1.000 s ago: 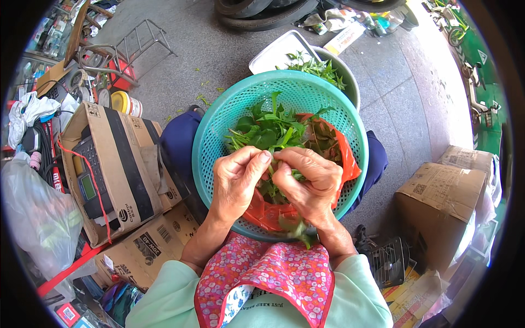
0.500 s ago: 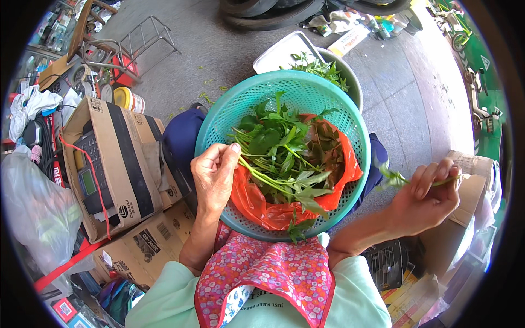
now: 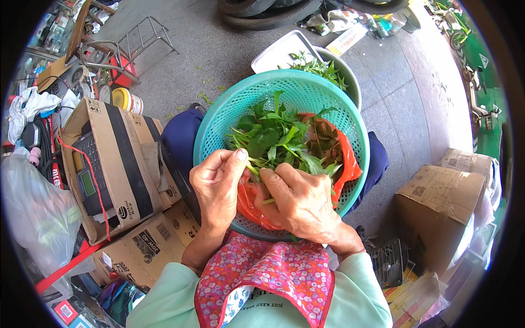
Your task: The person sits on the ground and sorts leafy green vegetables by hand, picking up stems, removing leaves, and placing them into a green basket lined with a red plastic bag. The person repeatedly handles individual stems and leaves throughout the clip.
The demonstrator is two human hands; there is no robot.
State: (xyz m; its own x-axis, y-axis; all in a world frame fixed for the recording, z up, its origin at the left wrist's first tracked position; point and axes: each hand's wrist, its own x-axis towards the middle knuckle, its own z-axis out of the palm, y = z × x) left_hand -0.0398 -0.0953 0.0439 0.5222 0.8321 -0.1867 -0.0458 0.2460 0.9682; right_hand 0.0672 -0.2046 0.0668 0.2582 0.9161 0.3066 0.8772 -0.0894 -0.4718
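A teal plastic colander basket (image 3: 229, 109) rests on my lap, holding leafy green stems (image 3: 273, 136) on an orange-red plastic bag (image 3: 350, 167). My left hand (image 3: 216, 188) pinches a green stem at the basket's near rim. My right hand (image 3: 298, 205) is closed on the same bunch of stems, just right of the left hand, over the bag's near edge.
A metal pot (image 3: 347, 76) with more greens and a white tray (image 3: 279, 49) stand beyond the basket. Open cardboard boxes (image 3: 126, 175) with a phone and cords sit at my left. Another cardboard box (image 3: 437, 210) stands at my right. Tyres (image 3: 262, 11) lie at the top.
My right hand has come back from the box at my right into the basket and now grips the stems beside my left hand.
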